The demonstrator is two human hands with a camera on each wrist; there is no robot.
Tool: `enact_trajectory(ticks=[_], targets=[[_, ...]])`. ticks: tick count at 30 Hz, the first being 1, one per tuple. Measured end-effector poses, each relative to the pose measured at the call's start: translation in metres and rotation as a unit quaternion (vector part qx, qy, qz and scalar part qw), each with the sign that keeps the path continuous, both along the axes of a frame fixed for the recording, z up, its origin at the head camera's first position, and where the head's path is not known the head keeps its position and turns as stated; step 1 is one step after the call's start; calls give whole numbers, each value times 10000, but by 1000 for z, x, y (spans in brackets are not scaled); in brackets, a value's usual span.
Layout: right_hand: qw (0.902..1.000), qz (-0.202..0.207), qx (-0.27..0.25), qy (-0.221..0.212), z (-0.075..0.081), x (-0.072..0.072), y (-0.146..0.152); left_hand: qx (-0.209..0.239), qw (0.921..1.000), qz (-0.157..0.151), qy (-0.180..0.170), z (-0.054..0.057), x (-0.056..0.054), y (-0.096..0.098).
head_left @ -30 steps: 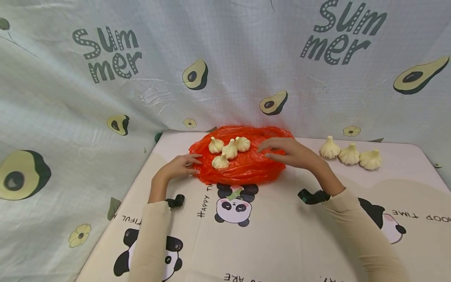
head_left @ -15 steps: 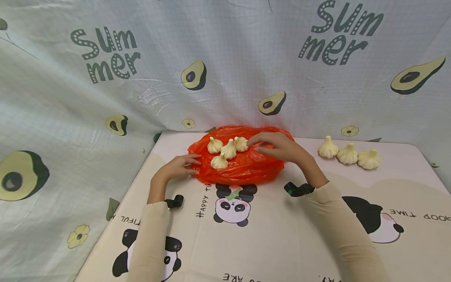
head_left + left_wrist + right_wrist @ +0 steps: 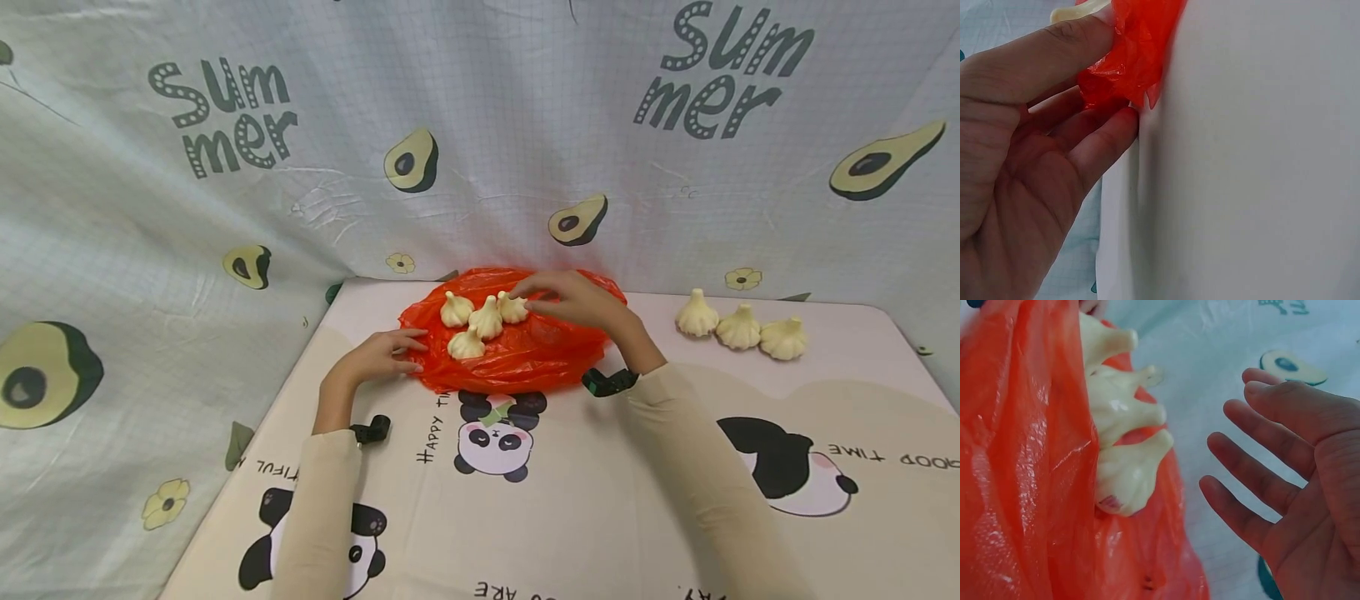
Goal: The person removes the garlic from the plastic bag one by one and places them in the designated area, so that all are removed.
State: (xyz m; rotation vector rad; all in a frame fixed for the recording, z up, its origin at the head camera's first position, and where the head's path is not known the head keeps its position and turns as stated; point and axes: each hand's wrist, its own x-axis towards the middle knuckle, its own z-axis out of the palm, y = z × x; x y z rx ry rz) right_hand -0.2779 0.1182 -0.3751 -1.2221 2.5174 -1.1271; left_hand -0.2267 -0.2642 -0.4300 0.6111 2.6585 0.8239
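Observation:
A crumpled red plastic bag (image 3: 540,354) lies spread on the table, with several pale garlic bulbs (image 3: 486,318) grouped on its left part. At its left edge, my left hand (image 3: 375,356) pinches the thin plastic; the left wrist view has the bag's edge (image 3: 1129,69) between thumb and fingers. My right hand (image 3: 573,298) hovers over the back of the bag, its fingertips close to the rightmost bulb (image 3: 513,308). In the right wrist view the fingers are loosely spread and hold nothing, apart from the bulbs (image 3: 1125,478).
Three more garlic bulbs (image 3: 738,327) stand in a row at the table's back right. Behind the table hangs a white curtain (image 3: 480,225) with avocado prints. A panda-printed cloth (image 3: 585,500) covers the tabletop.
My right hand has moved left and slightly back, from the bag's right side to beside the rightmost bulb on it. The left hand and the bulbs have stayed in place.

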Motion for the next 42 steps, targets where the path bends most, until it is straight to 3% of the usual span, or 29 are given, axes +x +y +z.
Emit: enact_trajectory(ticks=[11, 20, 26, 38, 42], targets=[[9997, -74, 51, -237, -22, -33, -17, -19, 9999, -94, 95, -1, -1, -1], [9977, -266, 138, -603, -28, -46, -27, 27, 10000, -50, 70, -2, -1, -2], [9966, -165, 208, -781, -33, -55, -30, 7, 9994, -245, 235, -4, -2, -3], [9915, 395, 295, -1204, -36, -75, -35, 11, 9993, -256, 262, -3, -1, -3], [9915, 518, 420, -1116, -38, -77, -35, 1, 9993, -270, 245, -2, 0, -3]])
